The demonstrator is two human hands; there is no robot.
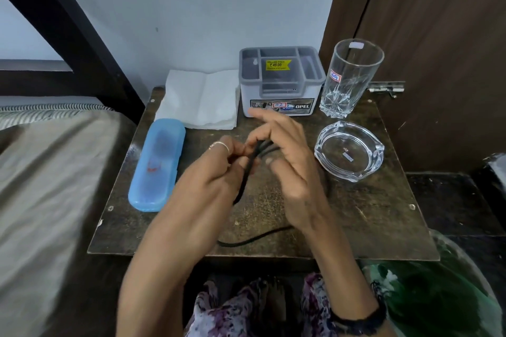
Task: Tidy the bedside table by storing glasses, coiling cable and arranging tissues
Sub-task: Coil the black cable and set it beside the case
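- Black cable [247, 169], seen from the head camera, runs in several strands between both hands above the middle of the dark wooden bedside table [369, 216]; a loose length of it trails over the front part of the tabletop.
- Left hand [210, 172], with a ring on one finger, has its fingers curled round the bundled strands and pinches them.
- Right hand [284, 161] holds the strands where they pass between its thumb and bent fingers; its outer fingers are spread and blurred.
- Blue translucent glasses case [156, 165] lies closed along the left side of the table, just beside the left hand; a dark shape shows faintly through its lid.
- White tissues [200, 98] lie in a flat folded stack at the back left, touching the far end of the case and just beside the organiser.
- Grey plastic organiser box [282, 81] with open compartments and a yellow price sticker stands at the back centre.
- Tall clear drinking glass [349, 76] stands upright to its right, and a clear glass ashtray [349, 150] sits in front of that glass.
- Grey-brown bedsheet [54, 186] covers the bed to the left of the table.
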